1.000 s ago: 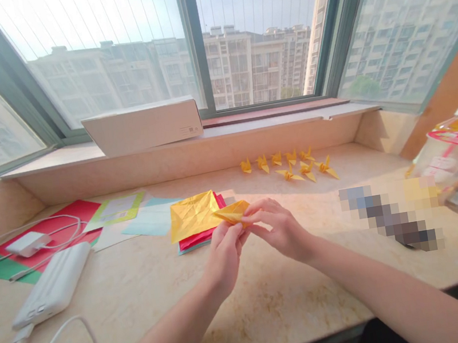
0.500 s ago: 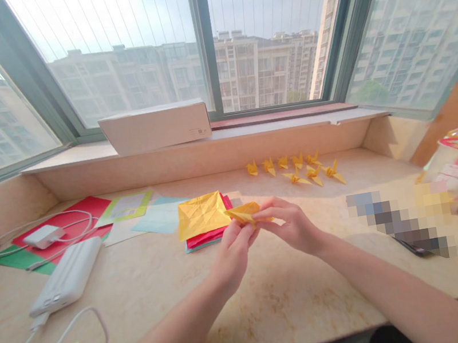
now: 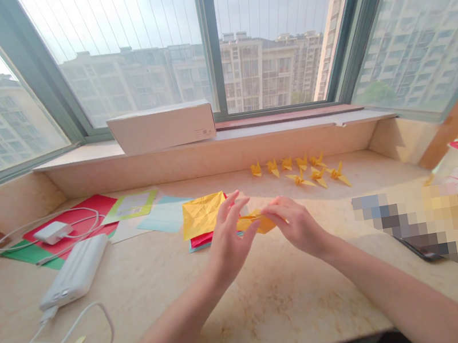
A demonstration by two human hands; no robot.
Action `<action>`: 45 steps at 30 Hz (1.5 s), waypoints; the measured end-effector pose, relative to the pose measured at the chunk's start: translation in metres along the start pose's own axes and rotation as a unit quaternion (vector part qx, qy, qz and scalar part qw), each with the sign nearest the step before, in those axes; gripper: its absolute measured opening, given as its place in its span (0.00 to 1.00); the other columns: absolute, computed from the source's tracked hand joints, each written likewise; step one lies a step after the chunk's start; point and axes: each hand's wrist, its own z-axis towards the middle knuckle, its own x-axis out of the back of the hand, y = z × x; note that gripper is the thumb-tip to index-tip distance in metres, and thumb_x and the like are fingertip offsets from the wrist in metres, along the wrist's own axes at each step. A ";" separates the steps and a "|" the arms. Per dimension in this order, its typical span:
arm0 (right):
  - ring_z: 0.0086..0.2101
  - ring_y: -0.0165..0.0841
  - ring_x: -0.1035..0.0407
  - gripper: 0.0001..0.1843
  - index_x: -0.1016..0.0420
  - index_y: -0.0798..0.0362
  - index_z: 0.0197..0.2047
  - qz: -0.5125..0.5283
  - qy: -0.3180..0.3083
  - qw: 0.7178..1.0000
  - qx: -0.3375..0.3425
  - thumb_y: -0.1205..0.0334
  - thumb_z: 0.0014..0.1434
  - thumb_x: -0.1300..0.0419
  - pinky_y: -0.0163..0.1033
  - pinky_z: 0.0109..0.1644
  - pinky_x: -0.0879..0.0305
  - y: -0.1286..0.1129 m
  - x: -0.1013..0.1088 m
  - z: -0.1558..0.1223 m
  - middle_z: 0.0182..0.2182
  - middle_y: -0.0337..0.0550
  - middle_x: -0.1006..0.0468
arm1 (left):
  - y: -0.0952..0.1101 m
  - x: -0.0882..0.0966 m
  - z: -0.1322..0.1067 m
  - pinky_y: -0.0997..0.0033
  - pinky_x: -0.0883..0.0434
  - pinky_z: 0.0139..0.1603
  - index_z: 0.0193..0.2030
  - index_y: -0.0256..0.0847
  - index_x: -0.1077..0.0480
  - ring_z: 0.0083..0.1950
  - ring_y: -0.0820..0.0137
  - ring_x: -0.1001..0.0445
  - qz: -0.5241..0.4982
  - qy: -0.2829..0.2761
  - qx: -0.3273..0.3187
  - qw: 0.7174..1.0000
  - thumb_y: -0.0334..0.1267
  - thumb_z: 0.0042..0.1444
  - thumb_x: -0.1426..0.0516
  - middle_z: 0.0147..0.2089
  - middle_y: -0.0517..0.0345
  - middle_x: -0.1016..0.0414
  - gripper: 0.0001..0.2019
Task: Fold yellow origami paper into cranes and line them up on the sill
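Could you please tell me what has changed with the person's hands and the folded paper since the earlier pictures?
The left hand has let go of the folded yellow origami paper: its fingers have opened and lifted upward. The right hand now holds the paper alone. The row of small yellow paper cranes and the stack of coloured origami paper stayed as they were.

The view comes from a camera worn on the person's head, facing forward and tilted down across a stone counter (image 3: 277,309) toward a window (image 3: 127,54). It sits close behind the left hand (image 3: 229,241) and right hand (image 3: 296,227), which appear just below the middle of the frame. The left forearm (image 3: 173,342) and right forearm (image 3: 399,289) rise from the bottom edge, and distant buildings (image 3: 264,67) fill the top.
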 end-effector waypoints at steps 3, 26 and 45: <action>0.39 0.38 0.31 0.12 0.22 0.48 0.44 -0.052 -0.027 0.998 0.024 0.69 0.66 0.46 0.45 0.46 0.38 0.000 0.003 0.000 0.36 0.45 0.23 | -0.007 0.007 0.005 0.58 0.31 0.51 0.42 0.42 0.25 0.48 0.62 0.25 0.092 -0.071 -0.081 0.990 0.37 0.61 0.42 0.44 0.52 0.22 0.06; 0.34 0.34 0.32 0.12 0.23 0.50 0.34 -0.115 -0.069 0.989 0.061 0.64 0.67 0.45 0.44 0.45 0.46 0.002 0.016 0.005 0.29 0.41 0.23 | 0.002 0.009 0.004 0.70 0.33 0.37 0.34 0.42 0.25 0.34 0.67 0.26 0.122 -0.162 -0.059 0.977 0.39 0.61 0.43 0.31 0.57 0.23 0.08; 0.39 0.37 0.25 0.14 0.29 0.51 0.44 0.264 0.084 0.941 -0.192 0.53 0.58 0.36 0.42 0.43 0.30 -0.018 -0.016 0.001 0.39 0.46 0.19 | 0.021 -0.004 0.002 0.72 0.32 0.38 0.40 0.41 0.36 0.34 0.71 0.26 -0.393 -0.098 0.207 0.890 0.44 0.56 0.38 0.33 0.59 0.24 0.13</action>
